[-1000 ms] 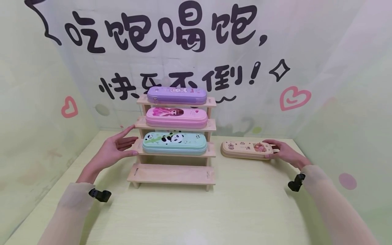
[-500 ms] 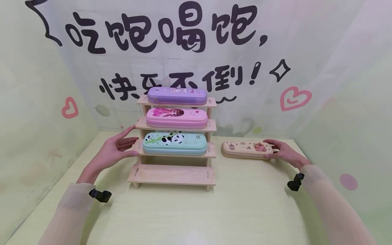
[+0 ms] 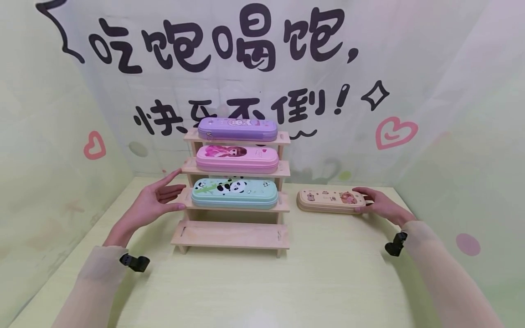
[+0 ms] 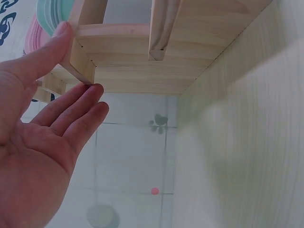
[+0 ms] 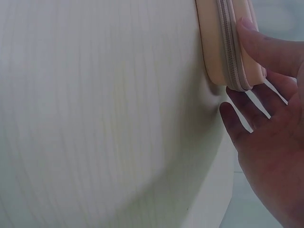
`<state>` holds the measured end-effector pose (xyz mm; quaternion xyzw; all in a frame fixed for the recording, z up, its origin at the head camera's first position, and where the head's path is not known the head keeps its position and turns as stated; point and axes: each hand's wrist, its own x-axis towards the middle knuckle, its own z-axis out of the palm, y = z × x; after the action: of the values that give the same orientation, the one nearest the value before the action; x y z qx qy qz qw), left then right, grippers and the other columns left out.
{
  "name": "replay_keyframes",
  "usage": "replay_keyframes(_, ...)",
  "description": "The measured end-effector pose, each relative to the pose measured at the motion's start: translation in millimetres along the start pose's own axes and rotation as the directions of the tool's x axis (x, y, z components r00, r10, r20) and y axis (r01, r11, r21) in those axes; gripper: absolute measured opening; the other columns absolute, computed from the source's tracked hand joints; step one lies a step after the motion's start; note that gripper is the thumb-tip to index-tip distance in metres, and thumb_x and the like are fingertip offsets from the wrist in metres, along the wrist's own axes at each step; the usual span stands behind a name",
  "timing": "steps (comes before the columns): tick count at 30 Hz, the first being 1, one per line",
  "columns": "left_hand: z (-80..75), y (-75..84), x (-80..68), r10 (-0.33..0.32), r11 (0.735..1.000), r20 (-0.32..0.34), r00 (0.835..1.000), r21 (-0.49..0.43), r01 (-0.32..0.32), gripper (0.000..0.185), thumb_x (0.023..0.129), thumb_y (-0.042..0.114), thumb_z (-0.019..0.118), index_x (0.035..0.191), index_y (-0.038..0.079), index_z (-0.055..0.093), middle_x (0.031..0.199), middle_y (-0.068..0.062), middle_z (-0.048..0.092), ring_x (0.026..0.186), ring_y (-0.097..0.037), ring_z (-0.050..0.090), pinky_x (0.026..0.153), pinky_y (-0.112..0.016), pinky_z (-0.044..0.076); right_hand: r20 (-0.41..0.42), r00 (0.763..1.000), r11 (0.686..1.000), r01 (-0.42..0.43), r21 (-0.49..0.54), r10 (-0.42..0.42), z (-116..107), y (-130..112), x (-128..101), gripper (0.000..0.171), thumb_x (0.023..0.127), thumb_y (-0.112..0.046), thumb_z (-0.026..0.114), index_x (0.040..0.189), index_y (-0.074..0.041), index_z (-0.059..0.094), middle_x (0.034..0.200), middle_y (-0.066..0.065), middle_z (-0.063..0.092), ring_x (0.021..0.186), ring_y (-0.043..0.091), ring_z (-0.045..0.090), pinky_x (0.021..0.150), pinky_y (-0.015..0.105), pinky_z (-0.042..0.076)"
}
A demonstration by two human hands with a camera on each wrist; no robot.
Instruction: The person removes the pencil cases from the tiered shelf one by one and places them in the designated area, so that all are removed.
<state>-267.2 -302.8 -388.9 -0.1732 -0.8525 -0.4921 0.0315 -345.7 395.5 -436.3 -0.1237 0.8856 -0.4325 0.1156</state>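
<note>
- Two hands are out: the right hand [image 3: 379,204] has its thumb and spread fingers against the right end of the beige pencil case [image 3: 330,201], not clearly gripping it.
- That case lies flat on the table [image 3: 328,282], long axis left to right, just right of the wooden rack [image 3: 234,234], extending leftward from the palm.
- The left hand [image 3: 153,202] is spread flat, its thumb touching the rack's left edge.

Backdrop and table

A pale wooden table [image 3: 262,282] stands before a backdrop [image 3: 410,54] printed with black characters [image 3: 221,41], pink hearts [image 3: 395,131] and coloured dots [image 3: 467,243].
</note>
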Motion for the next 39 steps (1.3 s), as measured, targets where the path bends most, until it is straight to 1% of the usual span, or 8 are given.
replay_keyframes(10, 0.4, -0.5, -2.8, 0.003, 1.000, 0.002, 1.000, -0.014, -0.003, 0.100, 0.088, 0.020, 0.089, 0.167, 0.038, 0.030, 0.149, -0.024, 0.057, 0.136, -0.041, 0.056, 0.099, -0.023, 0.055, 0.008, 1.000, 1.000, 0.012, 0.017, -0.012, 2, -3, -3, 0.081, 0.095, -0.010, 0.078, 0.161, 0.003, 0.033, 0.157, 0.035, 0.038, 0.141, 0.053, 0.039, 0.117, 0.065, 0.035)
replay_keyframes(16, 0.7, -0.9, -2.8, 0.010, 1.000, 0.000, 1.000, -0.020, -0.010, 0.101, 0.087, 0.020, 0.089, 0.166, 0.039, 0.030, 0.149, -0.024, 0.057, 0.136, -0.041, 0.056, 0.096, -0.017, 0.054, -0.007, 0.999, 0.999, 0.040, -0.002, -0.040, 2, -3, -5, 0.083, 0.095, -0.011, 0.079, 0.161, 0.004, 0.032, 0.157, 0.036, 0.037, 0.142, 0.054, 0.038, 0.116, 0.069, 0.035)
replay_keyframes(19, 0.9, -0.9, -2.1, 0.013, 1.000, 0.001, 1.000, -0.021, -0.013, 0.100, 0.087, 0.020, 0.090, 0.166, 0.039, 0.031, 0.149, -0.024, 0.057, 0.136, -0.041, 0.056, 0.096, -0.018, 0.054, -0.020, 0.998, 0.999, 0.051, -0.016, -0.052, 1, -4, -8, 0.084, 0.095, -0.012, 0.080, 0.161, 0.004, 0.032, 0.157, 0.034, 0.039, 0.141, 0.053, 0.040, 0.115, 0.068, 0.036)
replay_keyframes(23, 1.2, 0.1, -2.1, 0.012, 1.000, 0.003, 1.000, -0.017, -0.012, 0.101, 0.087, 0.020, 0.090, 0.167, 0.039, 0.030, 0.149, -0.025, 0.056, 0.137, -0.042, 0.055, 0.096, -0.018, 0.054, -0.045, 0.996, 0.995, 0.071, -0.067, -0.074, -1, -8, -14, 0.084, 0.094, -0.012, 0.080, 0.161, 0.005, 0.032, 0.158, 0.032, 0.039, 0.138, 0.052, 0.043, 0.110, 0.066, 0.041)
replay_keyframes(29, 0.8, 1.4, -2.3, 0.004, 1.000, 0.003, 1.000, -0.014, -0.004, 0.101, 0.087, 0.021, 0.090, 0.167, 0.039, 0.030, 0.150, -0.025, 0.056, 0.137, -0.041, 0.055, 0.096, -0.017, 0.054, -0.092, 0.990, 0.984, 0.091, -0.154, -0.106, -1, -20, -29, 0.085, 0.093, -0.014, 0.082, 0.161, 0.003, 0.033, 0.160, 0.030, 0.038, 0.136, 0.052, 0.043, 0.104, 0.064, 0.047)
replay_keyframes(31, 1.0, 1.6, -2.0, 0.002, 1.000, 0.003, 1.000, -0.012, -0.002, 0.101, 0.087, 0.022, 0.090, 0.167, 0.039, 0.030, 0.150, -0.025, 0.056, 0.137, -0.041, 0.056, 0.096, -0.017, 0.054, -0.102, 0.987, 0.981, 0.107, -0.161, -0.125, 1, -27, -37, 0.084, 0.093, -0.014, 0.082, 0.160, 0.005, 0.034, 0.159, 0.031, 0.038, 0.134, 0.053, 0.044, 0.104, 0.065, 0.046)
replay_keyframes(34, 1.4, 1.1, -1.0, 0.002, 1.000, 0.006, 1.000, -0.011, -0.002, 0.100, 0.087, 0.022, 0.090, 0.166, 0.039, 0.030, 0.150, -0.024, 0.056, 0.137, -0.040, 0.056, 0.099, -0.023, 0.054, -0.121, 0.981, 0.976, 0.133, -0.174, -0.155, 6, -39, -49, 0.081, 0.094, -0.012, 0.082, 0.158, 0.006, 0.036, 0.157, 0.032, 0.040, 0.131, 0.052, 0.046, 0.105, 0.067, 0.044)
replay_keyframes(39, 0.9, 0.9, -1.3, 0.007, 1.000, 0.005, 1.000, -0.010, -0.007, 0.101, 0.088, 0.021, 0.090, 0.167, 0.039, 0.030, 0.149, -0.025, 0.056, 0.136, -0.041, 0.056, 0.098, -0.021, 0.054, -0.173, 0.966, 0.967, 0.156, -0.203, -0.193, 23, -58, -64, 0.076, 0.096, -0.012, 0.081, 0.157, 0.004, 0.039, 0.155, 0.030, 0.044, 0.130, 0.050, 0.050, 0.106, 0.066, 0.043)
